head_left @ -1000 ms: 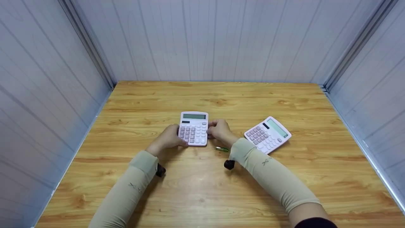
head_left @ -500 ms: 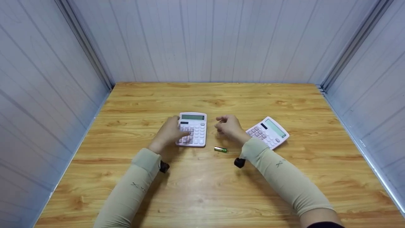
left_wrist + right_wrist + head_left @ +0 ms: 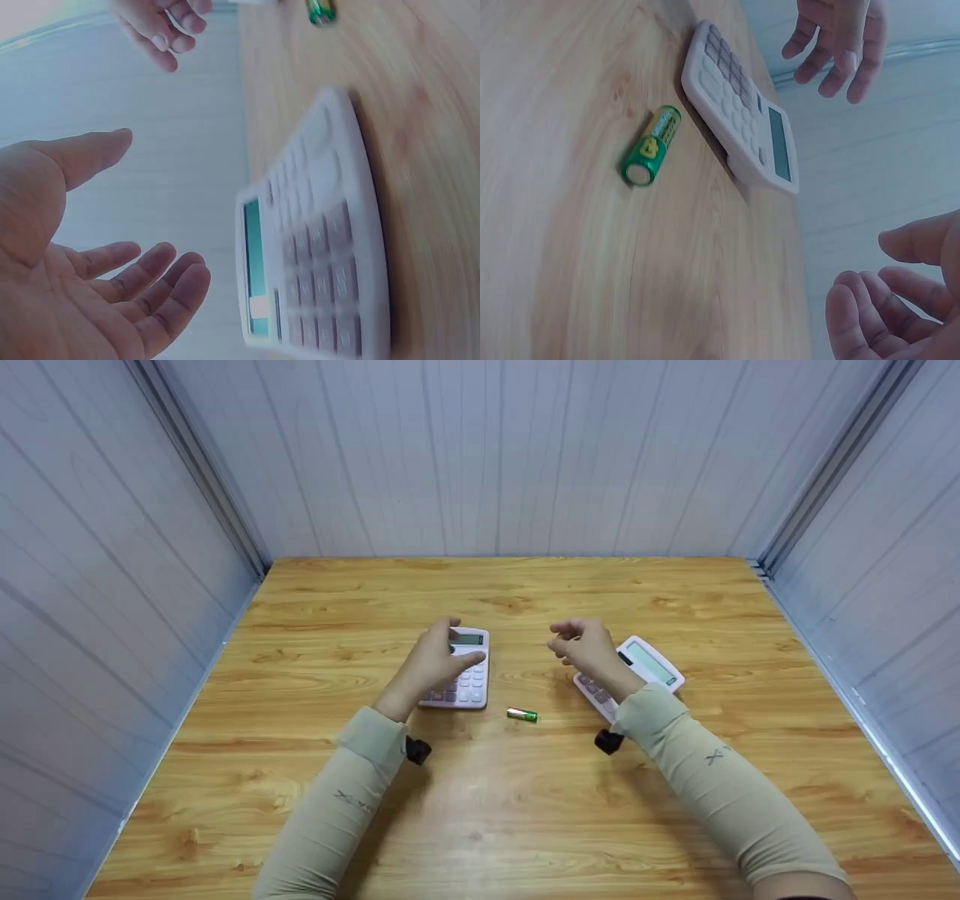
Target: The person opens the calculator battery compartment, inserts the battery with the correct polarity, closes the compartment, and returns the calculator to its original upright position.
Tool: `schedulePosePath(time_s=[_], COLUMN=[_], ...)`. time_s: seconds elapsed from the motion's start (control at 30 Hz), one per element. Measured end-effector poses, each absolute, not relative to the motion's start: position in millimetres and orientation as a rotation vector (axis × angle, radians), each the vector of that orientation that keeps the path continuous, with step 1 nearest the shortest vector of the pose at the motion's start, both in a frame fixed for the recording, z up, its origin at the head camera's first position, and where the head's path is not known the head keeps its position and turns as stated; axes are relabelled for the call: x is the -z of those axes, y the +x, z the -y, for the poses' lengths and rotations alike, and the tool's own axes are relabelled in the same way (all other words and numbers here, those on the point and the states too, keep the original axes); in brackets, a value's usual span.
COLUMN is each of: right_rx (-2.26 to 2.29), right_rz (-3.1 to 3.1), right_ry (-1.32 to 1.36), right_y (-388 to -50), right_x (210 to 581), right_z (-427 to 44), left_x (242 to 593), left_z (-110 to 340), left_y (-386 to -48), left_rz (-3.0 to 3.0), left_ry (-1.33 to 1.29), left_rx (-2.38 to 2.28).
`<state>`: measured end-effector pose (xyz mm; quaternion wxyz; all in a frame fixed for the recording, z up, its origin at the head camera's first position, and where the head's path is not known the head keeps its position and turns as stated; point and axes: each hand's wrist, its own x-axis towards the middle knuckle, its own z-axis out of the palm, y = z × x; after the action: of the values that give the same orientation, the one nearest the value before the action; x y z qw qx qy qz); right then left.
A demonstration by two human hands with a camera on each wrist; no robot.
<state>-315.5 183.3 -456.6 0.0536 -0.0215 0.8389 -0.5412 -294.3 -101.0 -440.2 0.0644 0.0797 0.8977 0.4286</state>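
Yellow wood-grain counter (image 3: 480,817) within white panelled walls (image 3: 450,457); pale-pink plastic calculators (image 3: 471,686) (image 3: 652,664) near relaxed, well-parted hands (image 3: 435,660) (image 3: 591,649); green cylindrical battery (image 3: 522,715) between.

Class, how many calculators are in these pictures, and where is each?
2, both on the table: the left calculator partly hidden by the left hand, the right calculator, turned askew, by the right hand and sleeve.
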Motion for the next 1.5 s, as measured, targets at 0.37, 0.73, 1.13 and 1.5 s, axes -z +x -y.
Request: schedulePosePath(time_s=[0.37,0.73,1.13,1.5], right_rx=[1.675,1.659,1.681,1.652], right_rz=[-2.584,-2.636,-2.643,-2.671], right_ry=[-0.017,0.065,0.219,0.312], right_y=[-307.0,-298.0,-288.4,-287.5], right_x=[443.4,436.5,440.5,445.3], right_z=[-229.8,-269.5,-304.7,-334.1], left_x=[443.1,445.3,453.8,468.0], left_z=[57.6,19.5,-16.0,-49.2], left_y=[-287.0,-284.4,-284.3,-292.1], left_rz=[-2.592,-2.564,-2.611,-2.529], left_ry=[0.377,0.466,0.519,0.495], left_rx=[-1.319,-1.304,-1.174,-1.210])
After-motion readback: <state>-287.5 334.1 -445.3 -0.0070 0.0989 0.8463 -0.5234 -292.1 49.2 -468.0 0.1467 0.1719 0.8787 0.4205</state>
